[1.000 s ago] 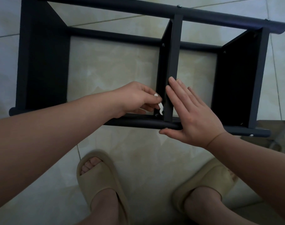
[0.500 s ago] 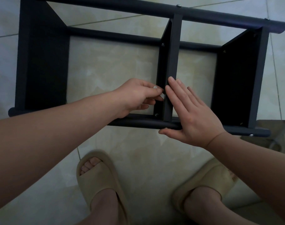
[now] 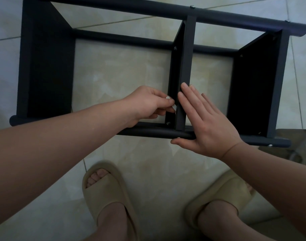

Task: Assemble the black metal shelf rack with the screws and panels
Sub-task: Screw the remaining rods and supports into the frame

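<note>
The black metal rack (image 3: pixel 148 133) lies on its side on the floor, with tubular rails and three upright panels. My right hand (image 3: pixel 206 126) presses flat, fingers straight, against the middle panel (image 3: pixel 187 58) and the near rail. My left hand (image 3: pixel 148 103) is on the left side of that panel, its fingertips pinching a small white piece (image 3: pixel 168 97) that is mostly hidden in the fingers. Just below the left hand, a screw head (image 3: pixel 168 122) shows at the panel's lower corner. More screw heads sit at the panel's far corner (image 3: pixel 175 48) and on the far rail (image 3: pixel 192 7).
Pale floor tiles (image 3: pixel 124 70) lie under and around the rack. My feet in beige slippers (image 3: pixel 103 188) stand close to the near rail. A brownish object (image 3: pixel 298 146) lies at the right edge beside the rack's end panel (image 3: pixel 256 84).
My left hand has moved up from the lower screw along the middle panel, and the white piece that pointed down is now tucked between the fingertips. My right hand has stayed put.
</note>
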